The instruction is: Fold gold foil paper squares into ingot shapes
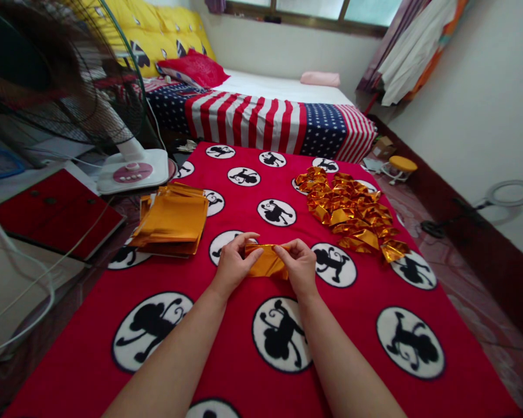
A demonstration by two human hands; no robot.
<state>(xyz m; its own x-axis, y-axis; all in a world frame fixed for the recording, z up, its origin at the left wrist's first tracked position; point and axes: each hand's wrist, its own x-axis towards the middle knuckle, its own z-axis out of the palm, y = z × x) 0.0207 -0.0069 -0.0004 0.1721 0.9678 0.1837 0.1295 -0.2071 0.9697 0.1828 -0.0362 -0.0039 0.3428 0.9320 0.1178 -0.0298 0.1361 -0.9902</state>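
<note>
gold foil sheet (268,264) sits pinched along its top edge between closed fingers of 2 hands, left (237,260) and right (300,264).

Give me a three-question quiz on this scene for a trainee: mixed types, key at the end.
1. Where does the stack of flat gold foil sheets lie?
A) On the bed
B) On the red blanket, to the person's left
C) On the yellow stool

2. True or false: the left hand and the right hand both pinch the same piece of gold foil.

3. Fill in the blank: the folded foil pieces lie on a blanket whose black print shows the animal ____.

Key: 1 B; 2 true; 3 monkey
</note>
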